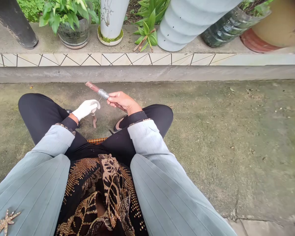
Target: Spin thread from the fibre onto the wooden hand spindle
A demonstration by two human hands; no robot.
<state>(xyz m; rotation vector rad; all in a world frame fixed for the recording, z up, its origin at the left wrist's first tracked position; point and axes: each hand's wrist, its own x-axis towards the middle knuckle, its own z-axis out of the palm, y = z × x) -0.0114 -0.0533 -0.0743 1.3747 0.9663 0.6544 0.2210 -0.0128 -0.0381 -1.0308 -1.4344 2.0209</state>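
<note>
My right hand (120, 101) grips a reddish-brown wooden stick (92, 86) with silver wire (103, 93) wound around its middle. The stick slants, its far end up to the left and its near end below my palm. In a white glove, my left hand (87, 108) is closed beside the winding. A thin strand of the wire runs from the winding to its fingers. Under that hand a short brown piece (94, 121) sticks down; whether I hold it too, I cannot tell, as the fingers hide its upper end.
Ahead runs a low tiled ledge (88, 59). On it stand a clear pot with a leafy plant (75, 31), a white vase on a saucer (112, 19), a ribbed pale pot (184, 24) and other pots. My bent knees flank my hands above the concrete ground (223, 137).
</note>
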